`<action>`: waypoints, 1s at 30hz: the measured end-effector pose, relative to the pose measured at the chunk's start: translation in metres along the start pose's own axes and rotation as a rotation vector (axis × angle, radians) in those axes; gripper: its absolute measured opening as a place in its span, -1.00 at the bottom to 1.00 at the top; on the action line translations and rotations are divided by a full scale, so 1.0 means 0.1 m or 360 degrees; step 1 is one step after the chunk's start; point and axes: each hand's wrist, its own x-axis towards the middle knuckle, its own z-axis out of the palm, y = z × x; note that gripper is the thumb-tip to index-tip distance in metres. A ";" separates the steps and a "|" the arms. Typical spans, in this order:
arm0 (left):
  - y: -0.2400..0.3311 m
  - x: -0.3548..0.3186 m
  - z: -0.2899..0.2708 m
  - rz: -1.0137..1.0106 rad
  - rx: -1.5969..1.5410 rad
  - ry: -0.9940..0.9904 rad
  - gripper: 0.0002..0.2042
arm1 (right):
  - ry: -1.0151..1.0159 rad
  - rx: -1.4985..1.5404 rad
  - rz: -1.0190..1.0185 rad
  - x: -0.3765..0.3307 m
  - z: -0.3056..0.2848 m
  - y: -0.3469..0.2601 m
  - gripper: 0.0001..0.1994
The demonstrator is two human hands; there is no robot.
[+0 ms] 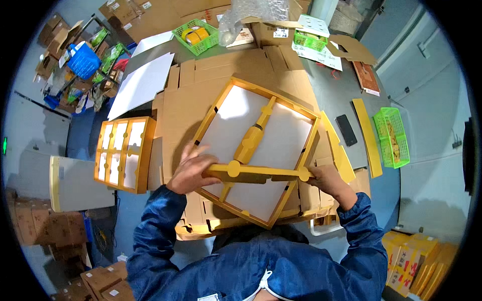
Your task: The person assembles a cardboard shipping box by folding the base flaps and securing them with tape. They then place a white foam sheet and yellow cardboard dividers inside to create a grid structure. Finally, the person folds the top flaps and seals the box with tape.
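Observation:
In front of me a shallow square yellow box (213, 111) lies turned at an angle, its bottom white. Along its middle runs a yellow divider piece (249, 144) that widens like a bottle. A long yellow strip (253, 172) with rounded bumps spans the box crosswise, above the white bottom. My left hand (193, 169), its fingers slightly blurred, grips the strip's left end. At the other end, beside the box's right wall, my right hand (329, 181) is closed round the strip, the thumb side hidden in part.
Flattened cardboard (201, 83) covers the table under the box. To the left stands a similar yellow box (142, 155) with several compartments. A black phone (346, 130), yellow strips (367, 138) and a green basket (391, 137) lie right. Another green basket (207, 44) holds tape rolls.

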 end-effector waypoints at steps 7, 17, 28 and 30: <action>-0.04 -0.11 0.42 0.0050 -0.0411 -0.0441 -0.71 | -0.0119 -0.0387 -0.0213 0.27 -0.22 0.05 -0.77; 0.17 0.56 0.46 0.0047 -0.0400 -0.0393 -0.81 | -0.0077 -0.0494 -0.0691 1.08 0.30 -1.07 -0.69; -1.00 0.96 0.38 0.0037 0.0413 0.1044 -0.59 | 0.0595 -0.0746 -0.0650 2.57 0.59 -0.84 -0.94; -1.31 0.91 0.80 -0.0437 0.0221 0.0889 -0.56 | 0.0511 -0.0781 -0.0603 2.90 0.74 -0.70 -0.92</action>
